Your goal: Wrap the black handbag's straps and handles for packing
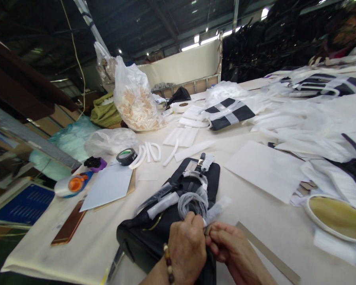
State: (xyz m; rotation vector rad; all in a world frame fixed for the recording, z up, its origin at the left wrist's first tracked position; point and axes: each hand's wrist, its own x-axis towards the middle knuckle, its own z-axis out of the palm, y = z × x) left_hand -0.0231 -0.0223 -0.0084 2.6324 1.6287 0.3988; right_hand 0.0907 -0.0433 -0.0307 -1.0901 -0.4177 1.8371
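A black bag (154,237) lies on the table in front of me, its straps and fittings wrapped in clear plastic. On top sits a coiled strap (192,204) in plastic film, beside a buckle (200,161). My left hand (187,245), wearing a beaded bracelet, is closed on the plastic-wrapped strap just below the coil. Right against it, my right hand (230,247) pinches with thumb and fingers at the same spot. The small piece between its fingertips is mostly hidden.
At left lie black tape (127,157), pale sheets (108,186), a tape dispenser (75,184) and a phone-like brown slab (69,222). A bag of scraps (135,99) stands behind. Rightward are a grey strip (268,253), a round yellowish dish (341,217) and a wrapped black bag (230,113).
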